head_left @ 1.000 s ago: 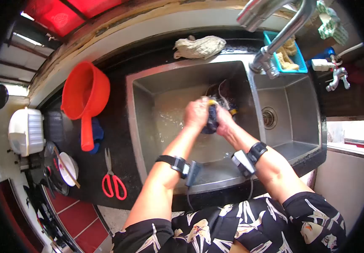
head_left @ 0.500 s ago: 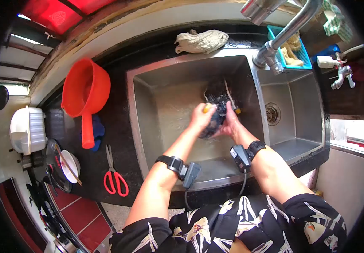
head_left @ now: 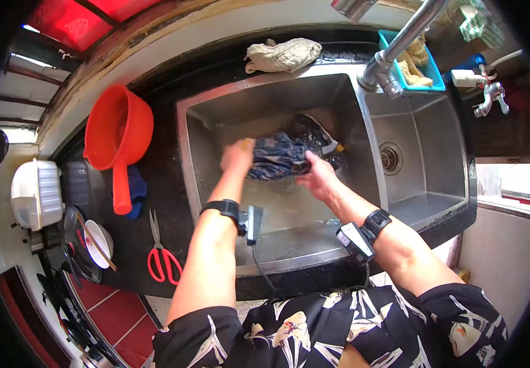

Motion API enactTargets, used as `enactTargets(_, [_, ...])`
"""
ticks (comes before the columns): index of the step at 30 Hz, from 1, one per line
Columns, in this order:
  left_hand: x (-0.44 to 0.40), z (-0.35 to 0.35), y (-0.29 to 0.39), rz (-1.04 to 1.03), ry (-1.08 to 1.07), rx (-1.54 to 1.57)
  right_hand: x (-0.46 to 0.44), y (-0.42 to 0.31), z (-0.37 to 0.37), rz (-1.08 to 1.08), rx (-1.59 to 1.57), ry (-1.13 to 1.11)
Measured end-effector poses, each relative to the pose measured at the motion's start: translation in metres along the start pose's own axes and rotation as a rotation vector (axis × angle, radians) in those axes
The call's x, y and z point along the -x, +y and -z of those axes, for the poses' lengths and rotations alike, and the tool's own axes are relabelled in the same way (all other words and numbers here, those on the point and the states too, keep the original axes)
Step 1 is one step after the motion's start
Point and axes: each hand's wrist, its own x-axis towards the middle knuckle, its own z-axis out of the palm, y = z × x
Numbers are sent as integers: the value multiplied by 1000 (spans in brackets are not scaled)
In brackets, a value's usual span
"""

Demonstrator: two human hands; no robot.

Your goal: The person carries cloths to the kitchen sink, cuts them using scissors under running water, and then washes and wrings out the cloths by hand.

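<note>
A wet, dark-blue patterned cloth (head_left: 275, 156) is stretched sideways between my two hands, inside the larger basin of the steel sink (head_left: 363, 165). My left hand (head_left: 238, 156), blurred by motion, is closed at the cloth's left end, with something small and yellow showing at its fingers. At the other end my right hand (head_left: 321, 176) pinches the edge between thumb and fingers. Just behind the cloth lies a dark wet item (head_left: 309, 132) with a pale strip and a yellow bit; its kind is unclear. Shallow cloudy water covers the basin floor.
Left of the sink are a red dipper (head_left: 119, 132), red-handled scissors (head_left: 162, 260) and a white bowl (head_left: 98, 244) with chopsticks. A crumpled cloth (head_left: 283, 55) lies on the back ledge. The faucet (head_left: 380, 73) and a blue basket (head_left: 435, 76) stand beyond the smaller basin (head_left: 421, 129).
My left hand has moved left, away from the right, spreading the bunched cloth between them. My right hand has shifted slightly left. The dark item behind now shows more.
</note>
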Motion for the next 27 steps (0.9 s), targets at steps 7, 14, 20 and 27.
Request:
enactTargets(7, [42,-57,30,-44,-106,410,1,-3,14,-293,-10,220])
enactTargets(14, [105,-31,127,-330,-200,550,-23,6,38,77,-440,-284])
enactTargets(20, [64,-33,69,-243,-47,214,25,4,-14,72,16,9])
enactTargets(27, [42,13,53,-333,-333,-357,52,-8,1,405,1171,-470])
